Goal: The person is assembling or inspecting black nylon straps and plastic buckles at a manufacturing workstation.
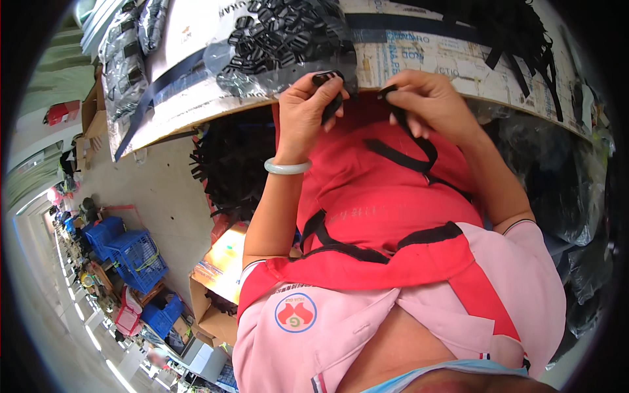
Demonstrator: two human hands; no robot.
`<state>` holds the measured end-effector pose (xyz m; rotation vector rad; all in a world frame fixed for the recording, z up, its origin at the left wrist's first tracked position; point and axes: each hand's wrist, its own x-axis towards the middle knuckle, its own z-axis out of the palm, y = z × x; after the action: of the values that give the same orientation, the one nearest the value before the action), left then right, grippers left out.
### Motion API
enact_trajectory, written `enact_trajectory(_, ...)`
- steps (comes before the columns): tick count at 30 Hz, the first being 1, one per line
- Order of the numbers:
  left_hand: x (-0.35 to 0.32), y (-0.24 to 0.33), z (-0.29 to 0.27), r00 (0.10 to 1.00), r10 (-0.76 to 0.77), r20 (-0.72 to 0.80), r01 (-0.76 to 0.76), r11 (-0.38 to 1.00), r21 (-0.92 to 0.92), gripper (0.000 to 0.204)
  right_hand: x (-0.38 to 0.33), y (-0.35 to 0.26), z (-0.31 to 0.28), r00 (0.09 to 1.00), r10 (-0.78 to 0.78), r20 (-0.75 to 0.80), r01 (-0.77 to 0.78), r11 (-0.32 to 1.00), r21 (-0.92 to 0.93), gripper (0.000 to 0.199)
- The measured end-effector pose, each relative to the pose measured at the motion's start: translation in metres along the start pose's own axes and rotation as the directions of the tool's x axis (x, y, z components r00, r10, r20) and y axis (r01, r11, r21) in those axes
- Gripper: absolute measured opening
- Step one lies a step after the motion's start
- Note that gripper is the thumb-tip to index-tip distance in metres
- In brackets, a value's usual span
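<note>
My left hand [311, 108], with a pale bangle on its wrist, is closed in a pinch on a black plastic buckle [329, 78] at the table's front edge. To its right, my right hand [429, 101] grips a black webbing strap [396, 156] between thumb and fingers. The strap's lower part loops down over the red apron [386, 196]. A gap separates the two hands. Just beyond my left hand lies a heap of black buckles [275, 39] on clear plastic. My fingers hide part of the held buckle and the strap's upper end.
The table [426, 56] is covered with printed white board and has a dark strap across it. More black straps [517, 46] hang over its right side. Plastic-wrapped bundles [123, 75] lie at the left. Below are a cardboard box [216, 318] and blue crates [137, 259].
</note>
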<state>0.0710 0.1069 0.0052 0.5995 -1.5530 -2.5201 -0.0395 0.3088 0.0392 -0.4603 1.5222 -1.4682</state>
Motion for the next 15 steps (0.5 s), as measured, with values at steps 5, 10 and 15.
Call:
enact_trajectory(5, -0.022, -0.021, 0.005, 0.995, -0.093, 0.041, 0.092, 0.995, 0.033, 0.018, 0.013, 0.016, 0.026, 0.99, -0.125, -0.06, 0.118, 0.987, -0.109, 0.021)
enact_trajectory(10, -0.034, -0.036, 0.0, 0.974, -0.163, 0.157, 0.184, 0.975, -0.128, 0.019, 0.021, 0.023, 0.025, 0.994, -0.098, 0.044, 0.105, 0.973, -0.204, 0.017)
enact_trajectory(15, -0.036, -0.033, -0.01, 0.998, 0.051, 0.029, -0.058, 0.935, 0.351, 0.021, 0.025, 0.025, 0.019, 0.983, -0.148, 0.108, 0.181, 0.873, -0.454, 0.018)
